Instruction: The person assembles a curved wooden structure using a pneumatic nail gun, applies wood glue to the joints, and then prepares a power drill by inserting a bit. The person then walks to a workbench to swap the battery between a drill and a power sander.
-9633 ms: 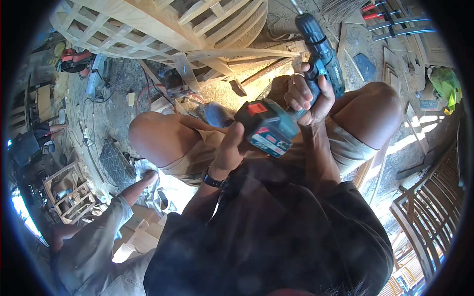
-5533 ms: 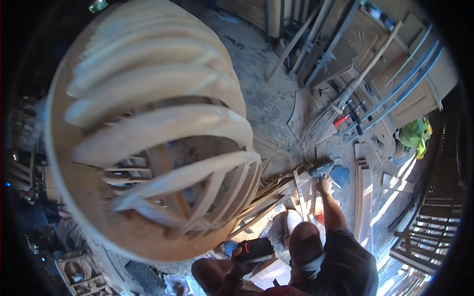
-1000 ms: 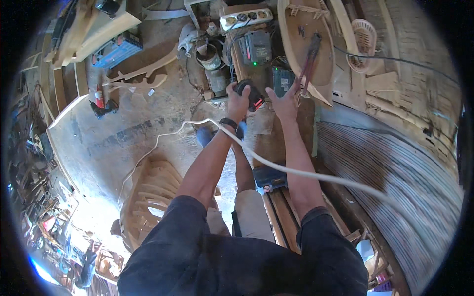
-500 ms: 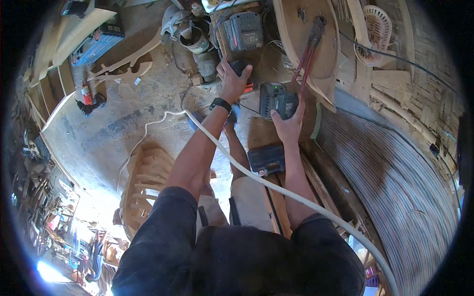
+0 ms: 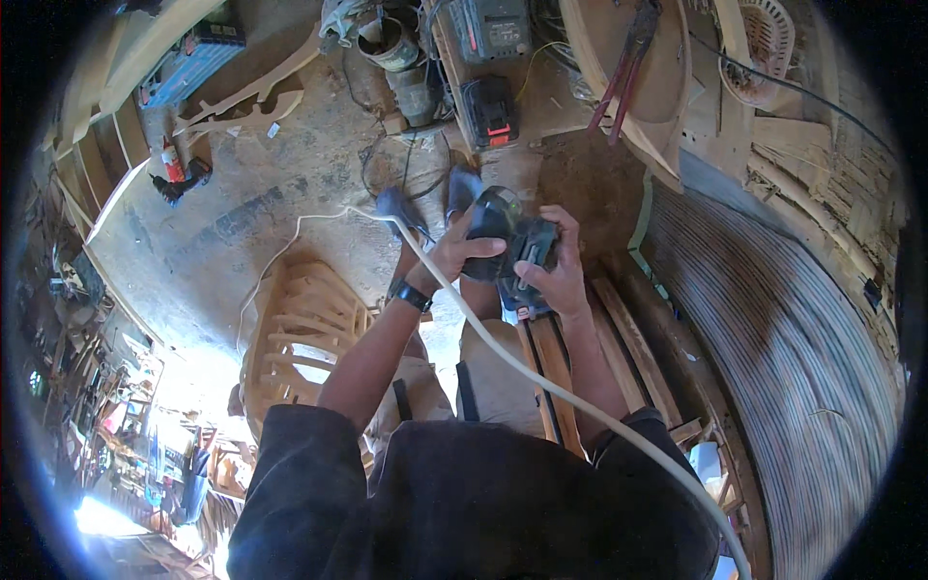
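Note:
In front of my knees, both hands work close together on dark tool parts. My left hand is closed round a black rounded block, whose exact kind is unclear. Right beside it, my right hand grips a dark block that looks like a battery charger, with thumb on top and fingers over its far side. The two blocks meet or overlap; whether they are joined I cannot tell. Below the hands, a dark case is partly covered. Ahead lies a black and red battery on a plank.
A larger grey charger stands beyond the battery. Red-handled cutters rest on a curved wooden piece. A pale hose crosses before my arms. A slatted wooden frame lies left, a corrugated sheet right.
My left hand has left the black and red battery and come back toward my body. My right hand has drawn its dark block nearer, and both hands now meet. The view has shifted slightly.

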A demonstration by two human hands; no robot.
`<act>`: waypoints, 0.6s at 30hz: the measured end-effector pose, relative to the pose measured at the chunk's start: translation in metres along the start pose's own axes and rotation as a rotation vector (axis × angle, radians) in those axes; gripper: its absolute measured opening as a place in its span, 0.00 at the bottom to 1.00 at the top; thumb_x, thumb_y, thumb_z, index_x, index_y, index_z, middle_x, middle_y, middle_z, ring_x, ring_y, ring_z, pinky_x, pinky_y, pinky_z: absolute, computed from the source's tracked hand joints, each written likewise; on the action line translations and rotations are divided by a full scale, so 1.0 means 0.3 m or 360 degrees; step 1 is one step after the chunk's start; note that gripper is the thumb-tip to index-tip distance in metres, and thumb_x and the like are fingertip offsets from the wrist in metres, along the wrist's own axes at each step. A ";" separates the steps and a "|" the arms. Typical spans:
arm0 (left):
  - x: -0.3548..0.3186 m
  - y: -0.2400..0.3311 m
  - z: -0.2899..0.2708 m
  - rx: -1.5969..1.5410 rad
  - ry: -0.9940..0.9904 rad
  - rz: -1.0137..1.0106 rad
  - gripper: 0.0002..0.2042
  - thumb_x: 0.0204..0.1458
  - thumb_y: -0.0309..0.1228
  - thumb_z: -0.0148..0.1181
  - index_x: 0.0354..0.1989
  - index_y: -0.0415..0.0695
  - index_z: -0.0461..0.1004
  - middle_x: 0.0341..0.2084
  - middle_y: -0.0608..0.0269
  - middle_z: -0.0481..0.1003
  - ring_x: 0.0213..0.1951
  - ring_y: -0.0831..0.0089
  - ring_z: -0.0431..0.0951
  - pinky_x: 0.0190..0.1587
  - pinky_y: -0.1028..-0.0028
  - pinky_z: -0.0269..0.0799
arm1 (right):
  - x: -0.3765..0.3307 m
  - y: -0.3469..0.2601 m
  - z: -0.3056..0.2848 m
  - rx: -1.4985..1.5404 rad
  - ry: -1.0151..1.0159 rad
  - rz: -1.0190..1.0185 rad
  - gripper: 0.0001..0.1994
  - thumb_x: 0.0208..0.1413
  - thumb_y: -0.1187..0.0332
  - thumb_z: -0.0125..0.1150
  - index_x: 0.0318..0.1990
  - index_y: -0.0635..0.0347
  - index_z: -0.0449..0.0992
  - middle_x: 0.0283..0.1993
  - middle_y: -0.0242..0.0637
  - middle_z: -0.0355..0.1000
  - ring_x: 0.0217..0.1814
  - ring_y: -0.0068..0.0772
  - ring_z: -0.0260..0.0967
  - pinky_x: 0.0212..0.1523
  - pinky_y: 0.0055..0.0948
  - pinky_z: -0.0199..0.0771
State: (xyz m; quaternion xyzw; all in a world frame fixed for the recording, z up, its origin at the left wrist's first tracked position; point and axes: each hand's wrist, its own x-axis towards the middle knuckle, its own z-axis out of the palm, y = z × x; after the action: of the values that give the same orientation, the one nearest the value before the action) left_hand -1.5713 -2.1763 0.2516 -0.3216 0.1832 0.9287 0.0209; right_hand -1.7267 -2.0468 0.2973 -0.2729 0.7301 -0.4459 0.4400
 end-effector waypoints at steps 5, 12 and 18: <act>-0.059 -0.025 -0.024 0.0178 0.0328 0.0097 0.36 0.49 0.34 0.71 0.65 0.41 0.60 0.42 0.66 0.73 0.43 0.78 0.71 0.49 0.76 0.70 | -0.049 0.016 0.130 0.0103 0.0157 -0.0032 0.29 0.43 0.65 0.69 0.54 0.58 0.65 0.58 0.45 0.64 0.61 0.42 0.60 0.65 0.39 0.56; -0.125 -0.004 0.009 0.0001 0.0598 0.0230 0.37 0.48 0.28 0.69 0.66 0.36 0.56 0.38 0.65 0.73 0.38 0.79 0.73 0.41 0.78 0.72 | -0.056 -0.007 0.222 0.0401 0.0370 0.0141 0.20 0.47 0.68 0.66 0.48 0.61 0.71 0.49 0.39 0.69 0.52 0.32 0.66 0.57 0.31 0.64; -0.133 -0.016 -0.036 -0.0151 0.0684 -0.0012 0.17 0.54 0.34 0.64 0.49 0.42 0.70 0.36 0.66 0.76 0.36 0.78 0.78 0.40 0.76 0.76 | -0.015 -0.027 0.239 0.0543 0.0204 0.0749 0.12 0.56 0.66 0.59 0.46 0.59 0.72 0.44 0.32 0.68 0.45 0.23 0.64 0.51 0.24 0.63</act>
State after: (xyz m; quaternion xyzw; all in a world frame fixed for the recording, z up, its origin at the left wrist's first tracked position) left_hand -1.5326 -2.1727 0.2662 -0.5135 0.1382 0.8463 -0.0303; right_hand -1.6610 -2.0764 0.2908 0.0104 0.7142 -0.4642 0.5238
